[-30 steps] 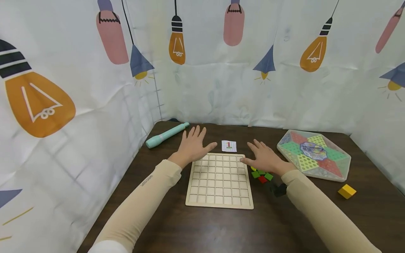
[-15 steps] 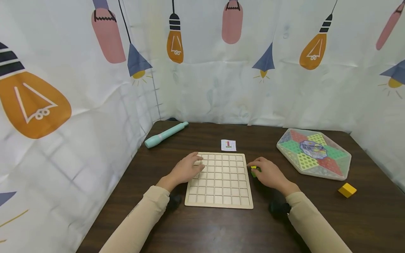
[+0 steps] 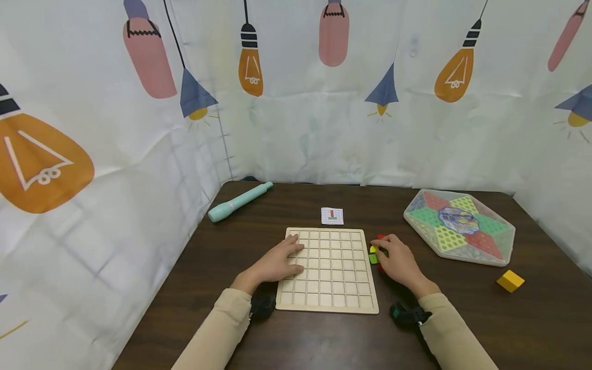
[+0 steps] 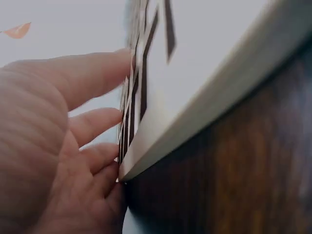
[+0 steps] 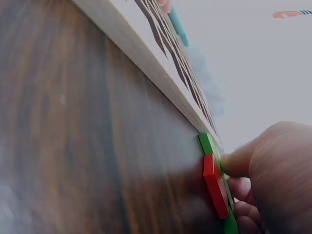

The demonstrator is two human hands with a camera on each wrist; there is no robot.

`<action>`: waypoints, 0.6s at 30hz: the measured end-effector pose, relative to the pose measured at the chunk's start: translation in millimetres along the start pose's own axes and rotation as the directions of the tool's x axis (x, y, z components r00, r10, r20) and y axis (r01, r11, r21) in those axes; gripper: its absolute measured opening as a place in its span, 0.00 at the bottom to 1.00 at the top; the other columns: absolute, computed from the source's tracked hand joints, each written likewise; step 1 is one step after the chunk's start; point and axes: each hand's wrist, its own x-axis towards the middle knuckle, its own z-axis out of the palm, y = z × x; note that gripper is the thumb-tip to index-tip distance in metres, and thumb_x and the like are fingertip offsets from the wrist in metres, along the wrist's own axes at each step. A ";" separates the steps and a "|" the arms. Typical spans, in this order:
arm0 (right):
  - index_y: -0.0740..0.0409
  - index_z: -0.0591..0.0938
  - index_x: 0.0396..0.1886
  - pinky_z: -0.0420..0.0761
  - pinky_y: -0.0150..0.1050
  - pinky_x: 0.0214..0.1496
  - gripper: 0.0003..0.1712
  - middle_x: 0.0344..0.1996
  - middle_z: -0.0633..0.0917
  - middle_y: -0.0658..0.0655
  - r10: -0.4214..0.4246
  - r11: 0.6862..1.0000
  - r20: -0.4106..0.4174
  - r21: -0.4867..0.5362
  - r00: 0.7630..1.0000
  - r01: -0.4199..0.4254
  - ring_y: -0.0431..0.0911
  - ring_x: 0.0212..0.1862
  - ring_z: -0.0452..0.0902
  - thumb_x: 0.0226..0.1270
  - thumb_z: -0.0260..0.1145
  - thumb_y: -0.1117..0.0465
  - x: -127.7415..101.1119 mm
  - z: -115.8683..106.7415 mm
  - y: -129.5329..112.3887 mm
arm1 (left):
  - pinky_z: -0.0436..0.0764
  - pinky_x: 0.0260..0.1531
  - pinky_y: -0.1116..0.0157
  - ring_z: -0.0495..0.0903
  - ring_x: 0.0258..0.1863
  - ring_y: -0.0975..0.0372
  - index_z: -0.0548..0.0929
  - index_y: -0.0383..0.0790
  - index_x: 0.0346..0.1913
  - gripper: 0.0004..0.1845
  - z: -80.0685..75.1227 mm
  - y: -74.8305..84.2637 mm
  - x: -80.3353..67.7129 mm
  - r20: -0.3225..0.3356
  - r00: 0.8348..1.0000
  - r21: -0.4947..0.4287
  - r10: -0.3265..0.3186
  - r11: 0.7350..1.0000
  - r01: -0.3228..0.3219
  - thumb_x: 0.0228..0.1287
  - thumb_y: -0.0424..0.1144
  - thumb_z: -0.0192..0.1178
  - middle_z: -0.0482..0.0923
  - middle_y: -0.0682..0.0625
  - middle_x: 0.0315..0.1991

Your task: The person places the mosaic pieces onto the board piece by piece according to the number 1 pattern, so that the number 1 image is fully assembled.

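Note:
A wooden grid board (image 3: 327, 272) lies on the table. My left hand (image 3: 274, 261) rests on its left side, fingertips on the squares; the left wrist view has the fingers (image 4: 92, 73) against the board's surface. Just past the board's right edge, my right hand (image 3: 399, 261) is over a small heap of tiles, thumb and fingers bent towards them. A yellow tile (image 3: 373, 248) and a green tile (image 3: 373, 259) show at its fingertips. A red tile (image 5: 215, 187) lies on green ones in the right wrist view. Whether the fingers grip a tile is hidden.
A printed pattern card (image 3: 332, 216) lies behind the board. At the back left is a mint-green cylinder (image 3: 240, 202); a hexagonal game box (image 3: 460, 227) is at the back right, with a yellow block (image 3: 511, 281) in front. Patterned curtains (image 3: 300, 133) enclose the table.
Both hands have come down from above the far end of the board: the left onto its left side, the right onto the tiles. The board has shifted slightly to the right.

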 end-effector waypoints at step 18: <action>0.59 0.81 0.49 0.74 0.44 0.31 0.19 0.36 0.76 0.57 0.087 0.987 -0.061 -0.127 0.994 -0.094 0.49 0.33 0.73 0.59 0.64 0.56 -0.8 -6.7 3.7 | 0.71 0.54 0.55 0.70 0.56 0.58 0.74 0.44 0.59 0.19 -4.1 -23.9 -10.9 -0.195 0.963 -0.515 -0.188 0.855 0.063 0.66 0.42 0.52 0.73 0.50 0.56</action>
